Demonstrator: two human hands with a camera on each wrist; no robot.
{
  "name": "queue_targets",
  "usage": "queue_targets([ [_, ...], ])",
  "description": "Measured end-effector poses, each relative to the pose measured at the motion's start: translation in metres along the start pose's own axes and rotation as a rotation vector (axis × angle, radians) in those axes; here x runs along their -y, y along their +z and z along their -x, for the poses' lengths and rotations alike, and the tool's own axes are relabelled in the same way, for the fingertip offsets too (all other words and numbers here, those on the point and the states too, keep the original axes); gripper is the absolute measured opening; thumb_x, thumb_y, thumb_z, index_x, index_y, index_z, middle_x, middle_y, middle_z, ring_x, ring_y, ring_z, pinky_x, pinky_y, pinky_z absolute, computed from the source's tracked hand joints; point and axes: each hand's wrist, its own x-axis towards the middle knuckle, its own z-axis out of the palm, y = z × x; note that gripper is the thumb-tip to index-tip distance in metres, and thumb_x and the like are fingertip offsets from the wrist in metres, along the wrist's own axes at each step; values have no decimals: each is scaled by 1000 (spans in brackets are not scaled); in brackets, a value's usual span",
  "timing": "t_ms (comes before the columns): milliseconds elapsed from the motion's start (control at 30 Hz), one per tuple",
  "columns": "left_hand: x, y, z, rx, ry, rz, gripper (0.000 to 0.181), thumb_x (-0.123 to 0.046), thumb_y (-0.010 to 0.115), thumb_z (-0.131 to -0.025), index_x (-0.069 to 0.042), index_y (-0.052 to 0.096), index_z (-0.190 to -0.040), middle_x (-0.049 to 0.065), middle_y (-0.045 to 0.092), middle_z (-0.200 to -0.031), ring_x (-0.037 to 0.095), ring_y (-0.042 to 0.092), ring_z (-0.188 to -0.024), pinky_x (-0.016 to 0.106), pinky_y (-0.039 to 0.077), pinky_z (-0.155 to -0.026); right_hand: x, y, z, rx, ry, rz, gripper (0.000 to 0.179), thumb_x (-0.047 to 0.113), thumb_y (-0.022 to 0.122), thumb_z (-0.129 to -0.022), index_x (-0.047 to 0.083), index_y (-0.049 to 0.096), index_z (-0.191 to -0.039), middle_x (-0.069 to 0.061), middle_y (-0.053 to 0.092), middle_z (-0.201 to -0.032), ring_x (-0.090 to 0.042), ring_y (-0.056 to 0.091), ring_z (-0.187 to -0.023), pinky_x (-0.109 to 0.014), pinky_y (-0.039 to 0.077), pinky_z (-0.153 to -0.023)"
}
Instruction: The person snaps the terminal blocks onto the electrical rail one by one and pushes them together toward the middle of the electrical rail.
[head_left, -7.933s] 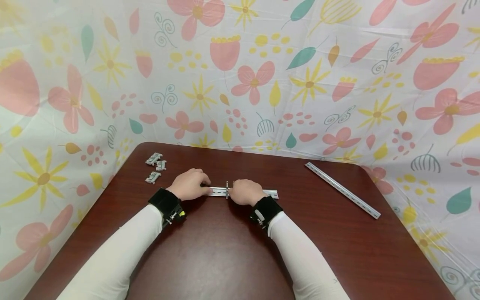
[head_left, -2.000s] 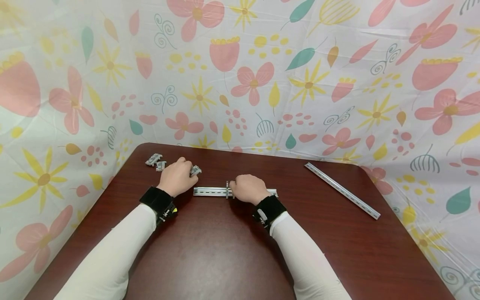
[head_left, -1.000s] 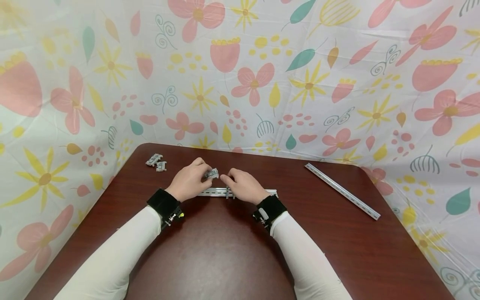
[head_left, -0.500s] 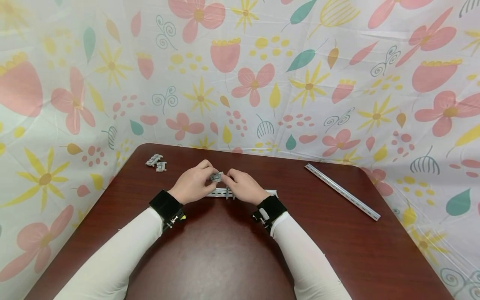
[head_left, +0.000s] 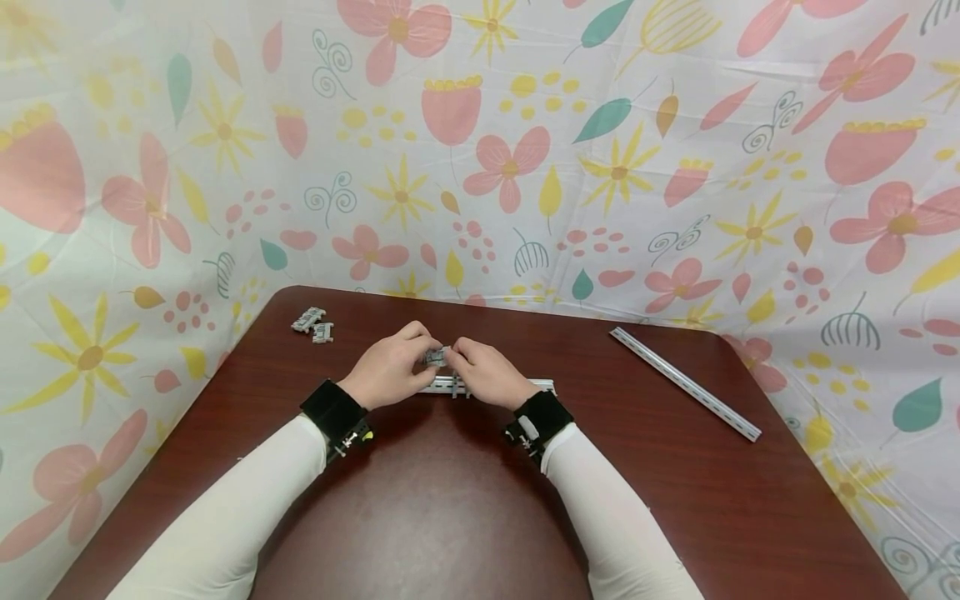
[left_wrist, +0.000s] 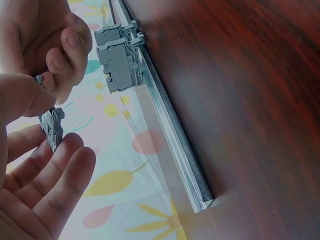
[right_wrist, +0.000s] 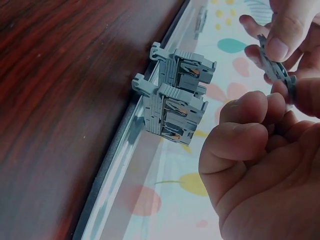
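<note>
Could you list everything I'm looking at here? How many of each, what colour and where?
Held block: one, grey, between both hands
Blocks on the rail: two, grey, side by side
Near rail: one, silver, slotted, at the hands
Far rail: one, silver, slotted, lying at the table's right
Loose blocks: at least two, grey, at the table's far left
Table: one, reddish brown, under everything
Cloth: white with pink, yellow and teal print, behind the table
Sleeves: two, white, on the arms
Wristbands: two, black, one per wrist
Left hand, right hand: bare, over the near rail
</note>
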Motion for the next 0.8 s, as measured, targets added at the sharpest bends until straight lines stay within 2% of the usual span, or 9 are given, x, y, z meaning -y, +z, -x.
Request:
queue_targets([
  [233,0,0,0,-43,-4,-66,39,-21,87,-99,-5,76,-133,4,62,-118,14,67,-86,30,56,-64,-2,-2,0,-33,5,-45,46,40,43,-122,2,64,-108,-9,58,-90,-24,54,-72,-39,44,-70],
  [367,2,0,0,-79,-2,-110,46,-27,90,-97,-5,75,-135,5,63,-119,15,66,-83,31,54,-60,-6,-4,0,-71,34,-101,47,41,43,-121,0,63,-111,-8,57,-89,-25,52,-73,-39,43,-73],
  [467,2,0,0,-103,11,-131,46,-28,91,-97,-6,75,-133,5,64,-119,17,64,-81,32,53,-57,-8,-6,0,-92,52,-160,49,42,43,-121,-2,63,-115,-8,57,-87,-26,54,-73,-39,43,-74],
  [633,3,2,-1,-132,36,-139,43,-29,93,-95,-7,75,-128,4,65,-118,20,66,-86,34,54,-56,-8,-9,2,-122,60,-273,52,42,45,-121,-6,63,-117,-9,57,-81,-26,53,-70,-40,43,-73],
  [800,4,3,-1,-156,57,-157,37,-28,92,-96,-8,75,-122,4,66,-116,21,67,-90,35,54,-54,-8,-9,1,-123,59,-364,52,42,46,-121,-7,62,-113,-18,57,-82,-23,47,-65,-38,40,-69],
])
